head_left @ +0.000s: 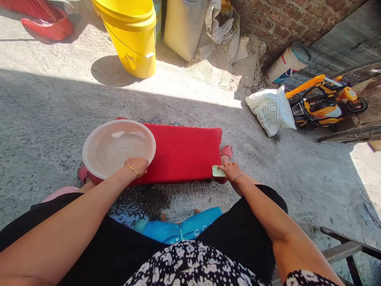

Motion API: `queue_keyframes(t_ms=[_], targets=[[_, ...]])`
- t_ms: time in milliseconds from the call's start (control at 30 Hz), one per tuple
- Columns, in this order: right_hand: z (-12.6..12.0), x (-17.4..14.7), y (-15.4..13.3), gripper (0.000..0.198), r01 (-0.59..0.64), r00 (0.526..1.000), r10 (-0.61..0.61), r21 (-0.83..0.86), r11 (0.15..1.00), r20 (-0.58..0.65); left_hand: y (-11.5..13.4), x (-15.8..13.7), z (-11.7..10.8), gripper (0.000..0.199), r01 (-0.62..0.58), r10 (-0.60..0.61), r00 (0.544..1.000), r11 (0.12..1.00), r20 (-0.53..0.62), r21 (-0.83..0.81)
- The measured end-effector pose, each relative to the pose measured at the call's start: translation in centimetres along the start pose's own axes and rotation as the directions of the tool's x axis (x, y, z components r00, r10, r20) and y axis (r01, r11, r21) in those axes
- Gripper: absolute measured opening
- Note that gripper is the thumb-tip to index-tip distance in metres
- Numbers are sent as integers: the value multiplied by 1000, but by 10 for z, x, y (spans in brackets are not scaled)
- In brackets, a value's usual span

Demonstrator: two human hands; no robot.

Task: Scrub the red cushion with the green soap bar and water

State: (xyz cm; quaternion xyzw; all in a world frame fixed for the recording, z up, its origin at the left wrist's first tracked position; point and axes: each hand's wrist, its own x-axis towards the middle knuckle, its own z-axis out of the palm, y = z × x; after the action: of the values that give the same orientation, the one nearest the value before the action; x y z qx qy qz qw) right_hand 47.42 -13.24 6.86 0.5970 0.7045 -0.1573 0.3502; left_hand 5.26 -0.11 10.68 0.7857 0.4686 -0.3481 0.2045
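Observation:
My left hand [136, 166] is closed over the near right rim of a pale pinkish-white basin [89, 153], which has cloudy water in it. The basin rests on the left part of a low board or bench covered with red cloth [187, 153]. At the cloth's right end, my right hand [232, 172] grips a pale green flat block with rounded corners [218, 171]; its underside is hidden. The block lies at the near right edge of the red cloth. Fingers of the left hand inside the basin are partly hidden.
A yellow bucket [137, 47] stands beyond the basin, beside a sack [184, 28]. A red dustpan [59, 28] lies far left. On the right are a white bag [272, 111], a toy excavator [321, 105] and a paint bucket [285, 65]. Wet concrete [143, 202] lies near me.

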Motion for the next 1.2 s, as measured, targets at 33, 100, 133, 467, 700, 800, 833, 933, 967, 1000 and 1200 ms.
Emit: queue_keyframes(t_ms=[33, 100, 133, 467, 700, 800, 833, 933, 967, 1000, 1200], targets=[[0, -2, 13, 49, -53, 998, 53, -13, 998, 17, 1, 0, 0, 30, 2, -2, 1000, 1000, -2, -6], [-8, -2, 26, 45, -117, 993, 117, -20, 993, 5, 2, -2, -2, 30, 12, -12, 1000, 1000, -2, -21], [-16, 2, 23, 45, -121, 992, 121, -9, 993, -19, 3, -3, -2, 29, 17, -17, 1000, 999, 0, -28], [-129, 110, -192, 55, 396, 883, -357, 76, 915, -304, -2, -6, -3, 29, 37, -35, 997, 999, 64, -22], [-74, 82, -62, 58, 144, 977, -131, 69, 987, -169, -6, -1, 2, 33, 11, -7, 997, 999, 73, -53], [-37, 50, 25, 57, -119, 992, 121, 47, 992, -44, -25, 5, 17, 40, -11, 17, 999, 982, 35, -186], [-28, 42, 45, 55, -193, 981, 194, 31, 981, -23, -33, 8, 23, 44, -12, 13, 1000, 972, 5, -234], [-24, 35, 62, 52, -285, 956, 286, 34, 958, -66, -62, 18, 43, 51, 89, -128, 983, 960, -132, -265], [-30, 38, 54, 52, -271, 956, 275, 55, 961, -105, -70, 22, 48, 53, 149, -194, 966, 958, -172, -246], [-39, 44, 38, 53, -235, 958, 245, 81, 969, -149, -76, 27, 53, 57, 204, -249, 950, 953, -191, -224], [-113, 109, -117, 59, 184, 932, -133, 123, 975, -336, -88, 57, 63, 105, 299, -314, 949, 922, -24, -246]])
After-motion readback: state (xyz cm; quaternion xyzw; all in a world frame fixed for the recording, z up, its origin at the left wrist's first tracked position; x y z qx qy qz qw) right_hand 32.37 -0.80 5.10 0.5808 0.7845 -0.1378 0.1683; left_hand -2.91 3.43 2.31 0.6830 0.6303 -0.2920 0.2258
